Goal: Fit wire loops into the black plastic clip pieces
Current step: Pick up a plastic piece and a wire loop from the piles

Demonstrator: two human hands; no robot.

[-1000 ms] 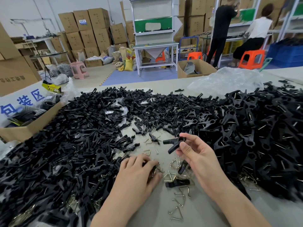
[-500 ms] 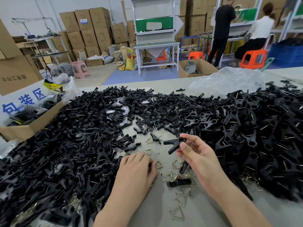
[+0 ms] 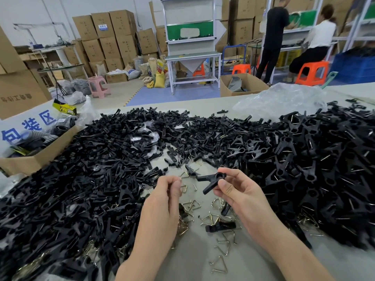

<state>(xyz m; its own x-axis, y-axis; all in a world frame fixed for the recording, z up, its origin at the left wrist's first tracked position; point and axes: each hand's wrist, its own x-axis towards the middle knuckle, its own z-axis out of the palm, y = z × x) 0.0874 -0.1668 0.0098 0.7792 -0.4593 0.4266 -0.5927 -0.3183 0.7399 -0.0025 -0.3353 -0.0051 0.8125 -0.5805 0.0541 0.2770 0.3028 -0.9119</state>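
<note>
Left heap: black pieces (image 3: 81, 189) are piled from the near left to the far middle of the table (image 3: 203, 266).
Left hand: the left hand (image 3: 162, 201) is raised just left of centre with its fingertips drawn together, pinching a wire loop as far as the view shows.
Wire loop: the wire loop (image 3: 183, 188) is small and bent. It sits at those fingertips, near the clip but apart from it.
Loose loops: spare loops (image 3: 221, 246) lie scattered on the table between the wrists.
Clip piece: the clip piece (image 3: 213, 180) is held above the table centre. Its long axis runs from the ring end on the right out to the left, and its two legs splay left and near-left toward the loop.
Right hand: the right hand (image 3: 241, 197) grasps the clip's ring end between thumb and fingers.
Right heap: the right heap (image 3: 314, 169) is a deeper pile of black clips.
Risk: the thin loop looks springy, so a light pinch could let it flick into the spare loops. The clip is held only at one end, so it may twist and the loop could seat crooked.
</note>
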